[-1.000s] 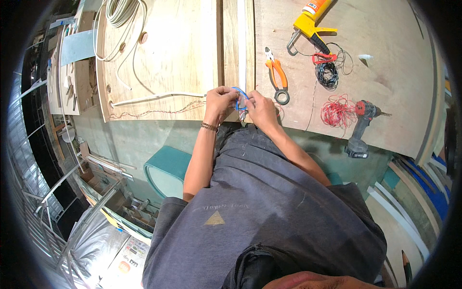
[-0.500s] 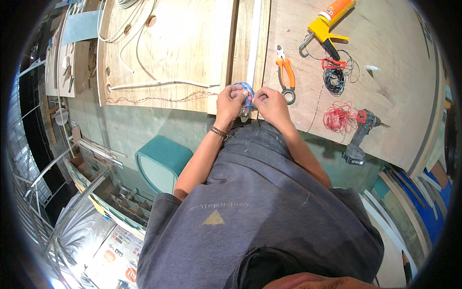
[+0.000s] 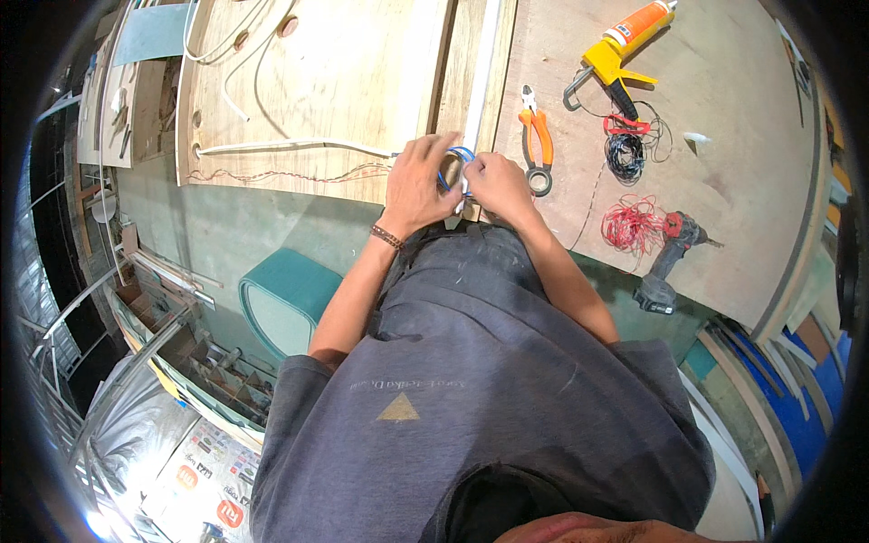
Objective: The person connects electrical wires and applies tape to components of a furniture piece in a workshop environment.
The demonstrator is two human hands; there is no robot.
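A looped blue wire [image 3: 468, 153] is at the near edge of the wooden panel, between my hands. My right hand [image 3: 500, 187] is closed, thumb and forefinger pinching the wire from the right. On the other side, my left hand [image 3: 418, 184] has its fingers stretched out and its thumb apart, beside the loop; its fingertips are slightly blurred. A small whitish piece, too small to name, shows beneath the fingers. A white cable [image 3: 299, 142] runs across the panel toward my left hand, with a thin twisted red-and-dark wire [image 3: 290, 177] below it.
Right of my hands, orange-handled pliers [image 3: 538, 140] lie on the plywood table [image 3: 715, 172]. Beyond are a yellow caulking gun [image 3: 617, 61], a black wire coil [image 3: 625, 156], a red wire bundle [image 3: 632, 223] and a cordless drill [image 3: 670, 261]. A green stool-like box [image 3: 294, 299] stands below left.
My left hand has spread from a pinch and shifted left. My right hand stays closed at the blue wire. The whole view has shifted slightly.
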